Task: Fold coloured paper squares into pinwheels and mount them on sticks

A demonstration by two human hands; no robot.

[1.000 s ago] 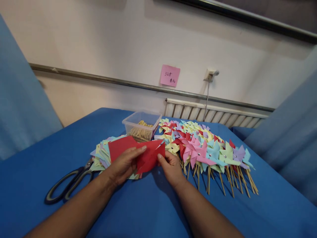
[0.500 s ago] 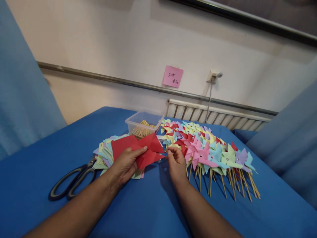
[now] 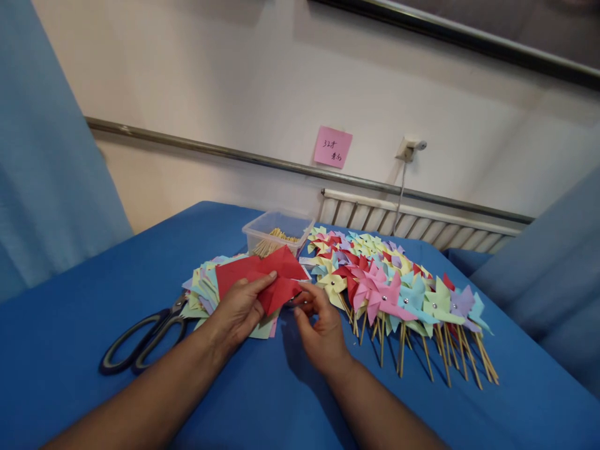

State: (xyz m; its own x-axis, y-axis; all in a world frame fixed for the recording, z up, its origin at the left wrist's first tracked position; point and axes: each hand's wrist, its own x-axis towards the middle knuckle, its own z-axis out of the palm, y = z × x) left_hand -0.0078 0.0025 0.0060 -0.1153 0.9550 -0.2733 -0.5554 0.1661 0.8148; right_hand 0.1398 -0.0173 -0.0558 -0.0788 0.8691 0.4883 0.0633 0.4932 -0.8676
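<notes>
Sticks (image 3: 270,242) fill my plastic tub (image 3: 277,225); left hand (image 3: 239,309) grip clamps red paper (image 3: 274,278), right hand (image 3: 321,325) pinches its edge.

Matt red paper (image 3: 276,278); wooden sticks (image 3: 403,350); clear glossy plastic box (image 3: 276,226); blue cloth cover (image 3: 117,275); glossy black scissor handles (image 3: 135,347).

Two bare hands, left hand (image 3: 237,312) and right hand (image 3: 321,331). One red paper sheet (image 3: 276,278). One pair of scissors (image 3: 140,340). One clear plastic box (image 3: 277,229) of sticks. One pink sticky note (image 3: 332,147). Dozens of finished pinwheels (image 3: 394,294), too many to count. One stack of cut paper squares (image 3: 201,294).
</notes>
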